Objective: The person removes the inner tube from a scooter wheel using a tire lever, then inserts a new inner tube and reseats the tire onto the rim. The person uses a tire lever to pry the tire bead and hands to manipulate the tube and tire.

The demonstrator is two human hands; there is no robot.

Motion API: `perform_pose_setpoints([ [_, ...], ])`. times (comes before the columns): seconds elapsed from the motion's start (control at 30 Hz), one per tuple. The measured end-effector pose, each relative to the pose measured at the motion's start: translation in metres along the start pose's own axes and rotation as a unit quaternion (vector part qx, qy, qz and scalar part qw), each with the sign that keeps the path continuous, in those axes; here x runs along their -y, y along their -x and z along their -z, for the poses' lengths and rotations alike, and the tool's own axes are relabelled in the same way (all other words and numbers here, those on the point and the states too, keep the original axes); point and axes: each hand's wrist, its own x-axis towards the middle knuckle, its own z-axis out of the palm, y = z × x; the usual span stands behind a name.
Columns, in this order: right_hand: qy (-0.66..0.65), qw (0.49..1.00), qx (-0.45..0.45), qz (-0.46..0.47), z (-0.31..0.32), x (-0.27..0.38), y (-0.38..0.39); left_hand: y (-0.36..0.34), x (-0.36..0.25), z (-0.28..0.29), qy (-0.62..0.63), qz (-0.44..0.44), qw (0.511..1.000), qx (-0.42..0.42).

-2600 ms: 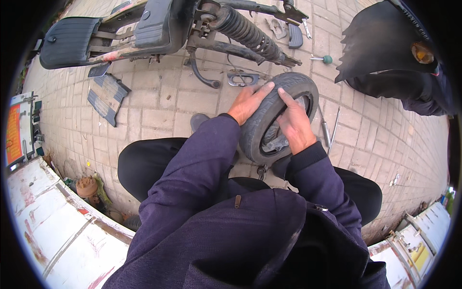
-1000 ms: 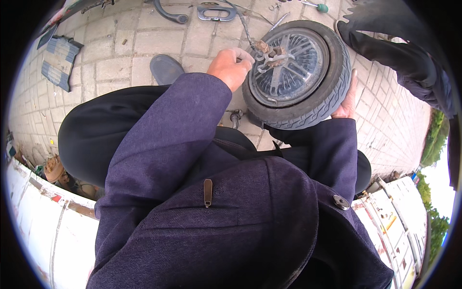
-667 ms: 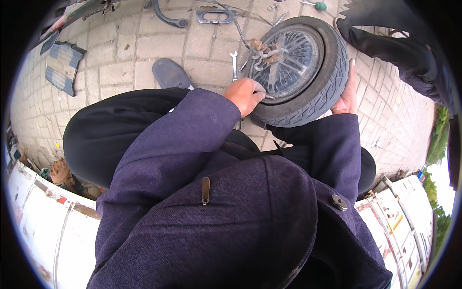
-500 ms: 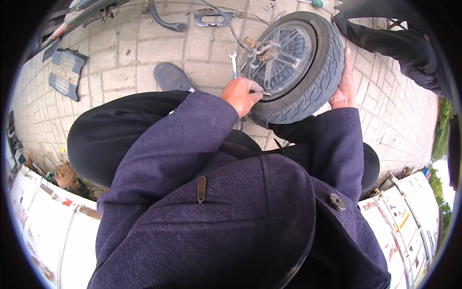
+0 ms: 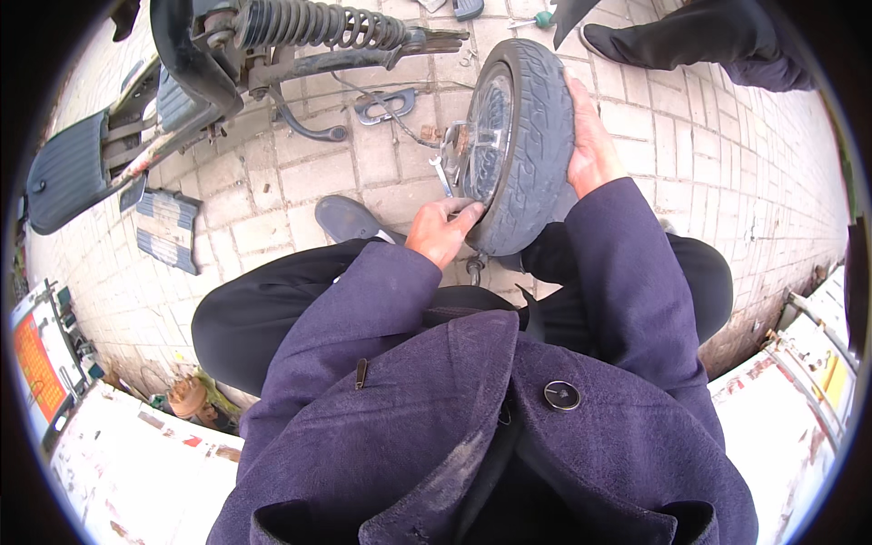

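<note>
A black tyred wheel [image 5: 531, 145] stands nearly on edge before me, its spoked metal hub [image 5: 490, 145] facing left, with rusty fittings on the axle [image 5: 436, 133]. My right hand [image 5: 590, 136] grips the tyre's right side with fingers curved round it. My left hand [image 5: 445, 227] is closed at the lower left rim, thumb and fingers pinched on something I cannot make out. An open-ended wrench [image 5: 441, 173] is just above my left hand, beside the hub. A grey metal piece with a slot [image 5: 383, 106] lies left of the wheel, with a cable across it.
A dismantled scooter frame with coil spring [image 5: 318, 27] spans the upper left, its footboard [image 5: 77, 173] nearby. A striped panel [image 5: 163, 227] lies on the paving. A green-handled screwdriver [image 5: 542, 19] and another person's dark-clad leg [image 5: 672, 41] are ahead. White battered surfaces [image 5: 136, 454] flank me.
The wheel has been tipped from lying face-up to nearly on edge, its hub turned left. My right hand rose with it. The view has shifted, showing more of the scooter frame.
</note>
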Motion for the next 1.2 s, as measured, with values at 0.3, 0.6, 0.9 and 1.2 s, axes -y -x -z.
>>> perform_pose_setpoints([
  [0.3, 0.121, 0.992, 0.045, -0.010, -0.043, -0.024, 0.011, 0.029, -0.048, -0.007, -0.039, -0.198, 0.973, -0.110],
  [0.6, 0.409, 0.904, 0.116, -0.052, -0.033, -0.014, 0.023, 0.016, -0.056, -0.003, -0.195, -0.155, 0.941, -0.231],
  [0.9, 0.328, 0.923, 0.193, -0.054, -0.019, -0.033, 0.042, 0.009, -0.061, -0.001, -0.346, -0.183, 0.873, -0.290],
  [1.2, 0.270, 0.958, 0.097, 0.029, -0.034, -0.062, 0.054, 0.009, -0.060, 0.008, -0.342, -0.192, 0.870, -0.297],
])
